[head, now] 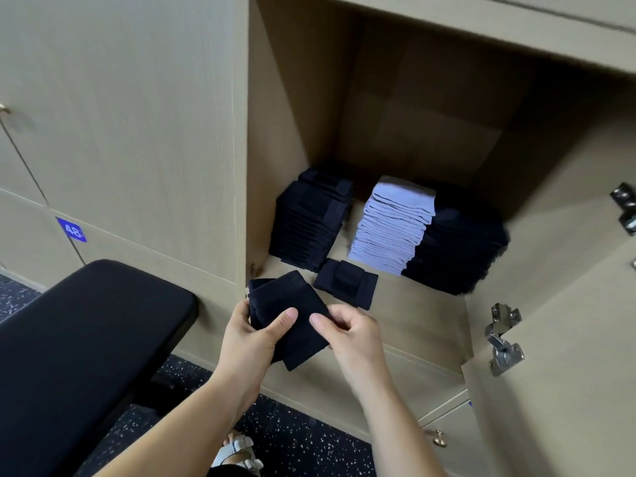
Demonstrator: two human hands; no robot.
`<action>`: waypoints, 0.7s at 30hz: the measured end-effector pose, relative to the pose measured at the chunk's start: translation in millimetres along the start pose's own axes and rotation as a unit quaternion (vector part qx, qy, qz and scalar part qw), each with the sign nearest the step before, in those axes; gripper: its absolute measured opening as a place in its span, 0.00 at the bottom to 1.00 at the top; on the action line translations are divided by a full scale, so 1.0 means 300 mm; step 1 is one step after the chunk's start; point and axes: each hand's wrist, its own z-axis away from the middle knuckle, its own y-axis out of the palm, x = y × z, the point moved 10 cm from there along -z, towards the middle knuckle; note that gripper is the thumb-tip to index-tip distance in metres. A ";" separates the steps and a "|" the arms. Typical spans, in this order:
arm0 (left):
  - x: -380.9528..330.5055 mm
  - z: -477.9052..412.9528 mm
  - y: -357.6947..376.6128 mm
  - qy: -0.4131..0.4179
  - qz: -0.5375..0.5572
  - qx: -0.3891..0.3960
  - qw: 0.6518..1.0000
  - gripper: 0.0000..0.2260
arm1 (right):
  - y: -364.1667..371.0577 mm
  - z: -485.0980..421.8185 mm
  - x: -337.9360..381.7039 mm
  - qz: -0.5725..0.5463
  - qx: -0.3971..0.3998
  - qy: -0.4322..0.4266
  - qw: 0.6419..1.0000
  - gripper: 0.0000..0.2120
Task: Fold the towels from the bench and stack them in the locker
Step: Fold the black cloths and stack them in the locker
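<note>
A folded dark navy towel [292, 304] hangs in the air just in front of the open locker [413, 321]. My left hand [251, 335] grips its left edge with the thumb on top. My right hand [347, 335] pinches its right edge. Inside the locker stand a dark navy stack [309, 222] at the left, a pale blue stack [395, 225] in the middle and another dark stack [457, 253] at the right. A single folded dark towel [346, 284] lies on the locker floor in front of the stacks.
A black padded bench [86, 339] stands at the left, close to my left arm. The locker door [568, 339] with metal hinges [502, 339] hangs open at the right. Shut locker doors [120, 132] fill the left, one numbered 48. Speckled dark floor lies below.
</note>
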 end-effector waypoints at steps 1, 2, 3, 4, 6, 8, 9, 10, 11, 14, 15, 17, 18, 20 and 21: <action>-0.003 0.012 0.003 0.002 -0.001 0.000 1.000 0.16 | -0.001 0.011 0.005 0.001 -0.005 0.000 1.000 0.09; -0.007 0.025 0.006 0.002 -0.002 0.000 1.000 0.16 | -0.006 0.024 0.014 0.000 -0.011 0.001 1.000 0.09; -0.012 0.037 0.009 0.003 0.000 0.001 1.000 0.16 | -0.013 0.036 0.023 -0.004 -0.018 0.001 1.000 0.10; -0.016 0.049 0.010 0.002 0.004 0.001 1.000 0.15 | -0.019 0.048 0.030 -0.013 -0.022 0.001 1.000 0.11; -0.024 0.072 0.009 0.001 0.015 -0.003 1.000 0.15 | -0.035 0.070 0.038 -0.050 -0.027 0.006 0.998 0.12; -0.033 0.093 0.003 0.002 0.018 -0.011 1.000 0.15 | -0.053 0.086 0.031 -0.095 -0.033 0.019 0.995 0.12; -0.037 0.100 -0.004 0.003 0.017 -0.018 1.000 0.14 | -0.063 0.091 0.026 -0.117 -0.038 0.026 0.992 0.11; -0.041 0.106 -0.010 0.004 0.014 -0.025 1.000 0.13 | -0.073 0.095 0.020 -0.135 -0.043 0.035 0.989 0.09; -0.044 0.110 -0.016 0.005 0.011 -0.031 0.999 0.12 | -0.080 0.101 0.018 -0.153 -0.044 0.046 0.986 0.06; -0.061 0.116 -0.028 0.010 -0.006 -0.040 0.999 0.10 | -0.097 0.111 0.019 -0.180 -0.032 0.068 0.981 0.05; -0.068 0.116 -0.033 0.014 -0.012 -0.043 0.999 0.10 | -0.107 0.113 0.026 -0.182 -0.029 0.070 0.980 0.06; -0.083 0.117 -0.041 0.022 -0.017 -0.049 0.998 0.09 | -0.124 0.116 0.038 -0.182 -0.016 0.074 0.980 0.07; -0.088 0.117 -0.044 0.023 -0.020 -0.049 0.998 0.11 | -0.128 0.115 0.047 -0.172 -0.002 0.073 0.982 0.06; -0.094 0.117 -0.039 0.022 -0.028 -0.037 0.999 0.14 | -0.132 0.110 0.059 -0.124 0.028 0.071 0.989 0.03; -0.092 0.118 -0.030 0.018 -0.029 -0.024 0.999 0.15 | -0.134 0.106 0.062 -0.100 0.036 0.072 0.992 0.03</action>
